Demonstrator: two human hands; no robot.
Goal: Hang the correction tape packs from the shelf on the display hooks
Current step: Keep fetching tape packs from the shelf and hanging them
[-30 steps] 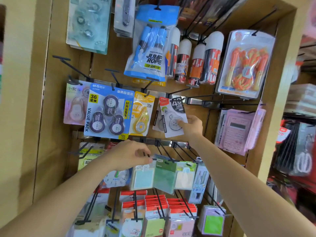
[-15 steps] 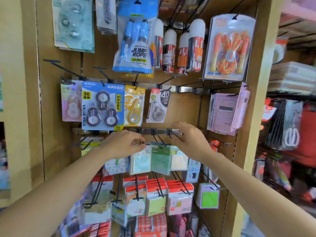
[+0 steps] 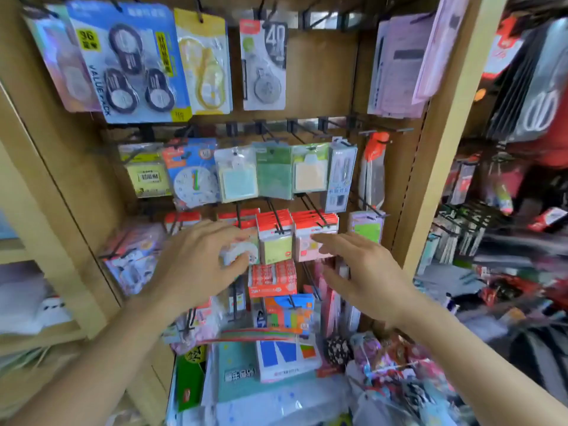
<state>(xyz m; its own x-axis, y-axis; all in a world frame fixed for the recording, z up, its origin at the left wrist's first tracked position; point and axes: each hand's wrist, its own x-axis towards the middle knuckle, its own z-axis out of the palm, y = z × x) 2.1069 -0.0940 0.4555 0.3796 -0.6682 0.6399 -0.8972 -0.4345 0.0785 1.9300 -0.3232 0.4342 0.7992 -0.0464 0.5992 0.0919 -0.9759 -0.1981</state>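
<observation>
On the top row of the wooden rack, from 10 o'clock across to 12 o'clock, four correction tape packs are already hanging. First comes a shiny pink pack (image 3: 66, 66). Next is a big blue pack (image 3: 129, 66) that says "36" and "VALUE PACK". Then there is a yellow pack (image 3: 206, 63), and last a grey pack (image 3: 264, 66) with a big "40". The other writing is too blurry to read. These packs look light and flat. Each is a stiff card with a clear plastic bubble over the tape. The plastic is likely slippery and the card could bend, so I think it is best to pinch the card by its side or bottom edge. That leaves the little hole at the top free for a hook. Just under that row, some black display hooks (image 3: 295, 133) stick out bare. At 8 o'clock the left hand (image 3: 196, 269) has its fingers bent in front of a small pale pack (image 3: 242, 249), but I cannot tell if it is holding it. At 4 o'clock the right hand (image 3: 362, 272) is spread wide and holds nothing. At 6 o'clock a heap of packets (image 3: 384, 364) lies on the shelf, too blurry to pick out any tape packs.
</observation>
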